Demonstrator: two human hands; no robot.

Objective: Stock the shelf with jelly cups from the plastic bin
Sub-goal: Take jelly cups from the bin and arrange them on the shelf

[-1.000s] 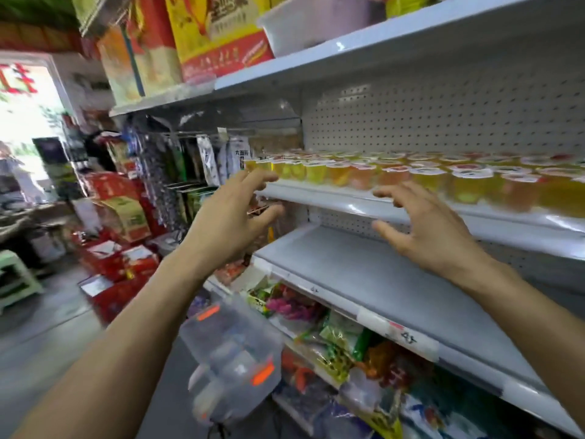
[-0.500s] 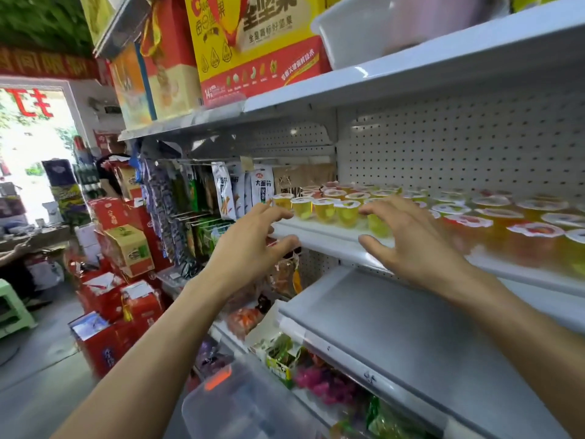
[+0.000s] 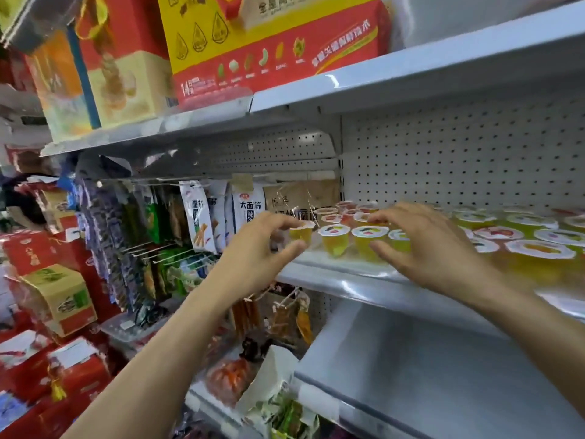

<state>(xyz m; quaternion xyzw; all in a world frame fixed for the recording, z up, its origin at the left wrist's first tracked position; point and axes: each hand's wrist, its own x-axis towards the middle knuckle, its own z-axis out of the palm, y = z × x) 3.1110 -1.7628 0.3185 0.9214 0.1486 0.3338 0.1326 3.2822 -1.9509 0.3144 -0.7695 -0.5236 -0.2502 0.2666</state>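
Rows of clear yellow-orange jelly cups (image 3: 334,239), white-lidded, on white metal shelf (image 3: 348,280). At end cup (image 3: 303,233), left hand (image 3: 253,251) fingers curled, contact unclear; right hand (image 3: 433,248) fingers spread above.

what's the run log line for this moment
left hand: open, at leftmost clear plastic yellow jelly cup; right hand: open, over front-row cups; white metal shelf: cups in rows
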